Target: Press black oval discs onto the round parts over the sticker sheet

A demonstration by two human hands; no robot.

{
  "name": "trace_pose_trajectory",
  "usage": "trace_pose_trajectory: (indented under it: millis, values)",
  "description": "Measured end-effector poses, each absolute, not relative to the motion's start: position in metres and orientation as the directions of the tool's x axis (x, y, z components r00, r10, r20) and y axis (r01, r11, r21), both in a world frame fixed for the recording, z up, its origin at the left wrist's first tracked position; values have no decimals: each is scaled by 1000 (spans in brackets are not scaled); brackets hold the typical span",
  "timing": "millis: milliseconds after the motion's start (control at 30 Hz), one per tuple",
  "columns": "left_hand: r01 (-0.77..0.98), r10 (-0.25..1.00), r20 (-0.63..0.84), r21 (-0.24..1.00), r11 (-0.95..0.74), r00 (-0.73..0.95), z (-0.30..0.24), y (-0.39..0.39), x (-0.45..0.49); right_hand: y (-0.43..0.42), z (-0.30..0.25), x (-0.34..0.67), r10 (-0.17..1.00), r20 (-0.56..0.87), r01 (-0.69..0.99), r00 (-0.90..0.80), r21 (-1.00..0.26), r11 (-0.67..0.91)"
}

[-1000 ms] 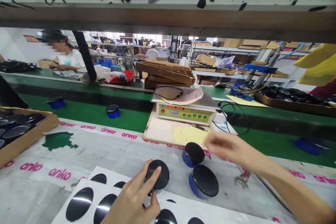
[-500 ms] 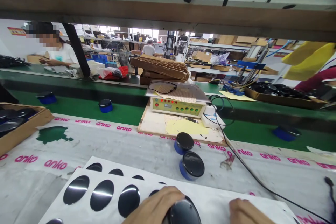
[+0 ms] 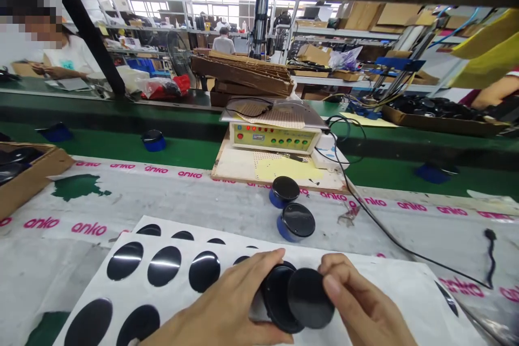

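Your left hand (image 3: 227, 308) holds a round black puck (image 3: 278, 303) low over the white sheet (image 3: 389, 297), fingers curled round its rim. Your right hand (image 3: 360, 308) pinches a thin black disc (image 3: 310, 297) at its edge, and the disc overlaps the puck's right side without sitting square on its face. So both grips are closed, one on the puck, one on the disc.

If the disc goes down while it sits off to the right like this, it may end up off-centre on the puck. Your right fingertips also rest on the glossy disc, so smudges are likely.

More black discs (image 3: 164, 266) lie in rows on the sheet. Two blue-based pucks (image 3: 295, 221) stand further back on the tabletop (image 3: 203, 205), near a tester box (image 3: 271, 138) with red and green lights. The tape along the tabletop reads "anko" (image 3: 190, 174) in pink, again and again.
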State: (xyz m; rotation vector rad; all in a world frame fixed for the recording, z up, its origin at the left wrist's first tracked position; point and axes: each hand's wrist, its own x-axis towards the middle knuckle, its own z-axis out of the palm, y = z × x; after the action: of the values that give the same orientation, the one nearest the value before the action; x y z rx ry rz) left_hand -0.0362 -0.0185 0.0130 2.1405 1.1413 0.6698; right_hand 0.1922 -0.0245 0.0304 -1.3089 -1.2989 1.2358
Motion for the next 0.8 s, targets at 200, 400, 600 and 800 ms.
trace_pose_trajectory:
  millis: [200,400,600,800]
  values:
    - [506,828,157,725,-467,538,14,-15,-33,-24,7,176,989,-133,-31,-57,-990,-135]
    - [474,819,54,793,-383,571,18,-11,-31,-26,10,171,987,-160,-54,-13,-986,-160]
    - [433,823,83,818,-378,563,15,-11,-32,-26,12,169,999,-40,154,-10,-987,-38]
    - [408,829,93,837,-365,551,17,-12,-31,-30,20,158,993,47,199,108,-980,25]
